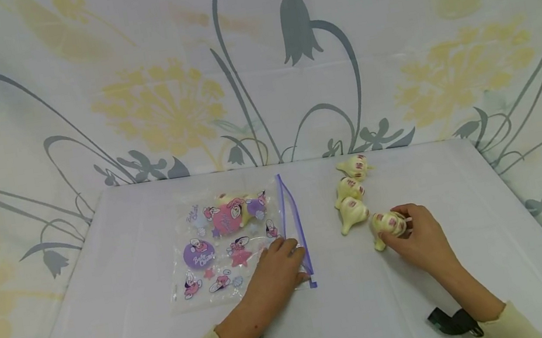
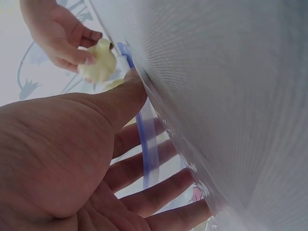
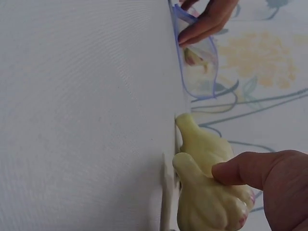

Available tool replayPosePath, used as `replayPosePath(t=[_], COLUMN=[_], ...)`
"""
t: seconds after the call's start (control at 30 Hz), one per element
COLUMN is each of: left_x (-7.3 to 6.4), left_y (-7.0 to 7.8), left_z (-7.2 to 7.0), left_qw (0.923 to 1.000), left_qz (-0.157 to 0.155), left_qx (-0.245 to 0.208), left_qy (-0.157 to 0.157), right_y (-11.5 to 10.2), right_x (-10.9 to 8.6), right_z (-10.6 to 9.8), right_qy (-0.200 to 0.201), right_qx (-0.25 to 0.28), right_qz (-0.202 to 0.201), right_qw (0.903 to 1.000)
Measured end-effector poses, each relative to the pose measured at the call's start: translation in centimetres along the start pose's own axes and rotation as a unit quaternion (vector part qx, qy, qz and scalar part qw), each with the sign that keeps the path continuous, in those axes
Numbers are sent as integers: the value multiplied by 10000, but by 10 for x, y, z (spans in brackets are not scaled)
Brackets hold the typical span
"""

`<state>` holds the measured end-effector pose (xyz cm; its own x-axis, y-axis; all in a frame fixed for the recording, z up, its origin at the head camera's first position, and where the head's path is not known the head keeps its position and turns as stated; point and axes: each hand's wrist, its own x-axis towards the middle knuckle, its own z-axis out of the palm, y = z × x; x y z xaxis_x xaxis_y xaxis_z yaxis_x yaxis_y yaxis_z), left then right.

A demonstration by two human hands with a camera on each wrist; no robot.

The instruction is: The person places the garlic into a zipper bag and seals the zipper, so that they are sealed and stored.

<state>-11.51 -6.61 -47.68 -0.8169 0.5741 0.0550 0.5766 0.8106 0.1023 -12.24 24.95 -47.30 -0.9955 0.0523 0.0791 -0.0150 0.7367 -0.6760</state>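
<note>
A pale yellow garlic bulb (image 1: 388, 223) is pinched between the thumb and fingers of my right hand (image 1: 423, 240), low over the white table. In the right wrist view, the thumb presses its side and another garlic bulb (image 3: 204, 139) lies just behind. Three bulbs (image 1: 353, 212) lie beyond that hand. A clear zip bag (image 1: 205, 277) with pink and purple cartoon prints lies flat at the left. My left hand (image 1: 276, 262) rests on its purple-edged mouth, fingers fairly straight over the plastic. That mouth gapes in the right wrist view. Garlic (image 1: 246, 211) shows inside the bag, partly hidden by prints.
The white table (image 1: 351, 322) ends at a flower-patterned cloth (image 1: 259, 94) behind and at both sides. Something black (image 1: 455, 322) sits against the right wrist near the front. Table surface separates the bag from the loose bulbs.
</note>
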Motion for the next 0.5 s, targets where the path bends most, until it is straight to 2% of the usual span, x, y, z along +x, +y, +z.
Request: replayPosePath(t=[0.23,0.5], left_x=[0,0], left_y=[0,0], left_z=[1,0], left_qw=[9999,9998], left_qz=[11,17], left_qx=[8,61], left_qy=[121,172], right_y=[-9,-19], right_x=[-6,-9], right_z=[-7,-8], right_qy=[206,239], right_qx=[-20,65], right_qz=[-212,-491], right_qw=[9996,9985])
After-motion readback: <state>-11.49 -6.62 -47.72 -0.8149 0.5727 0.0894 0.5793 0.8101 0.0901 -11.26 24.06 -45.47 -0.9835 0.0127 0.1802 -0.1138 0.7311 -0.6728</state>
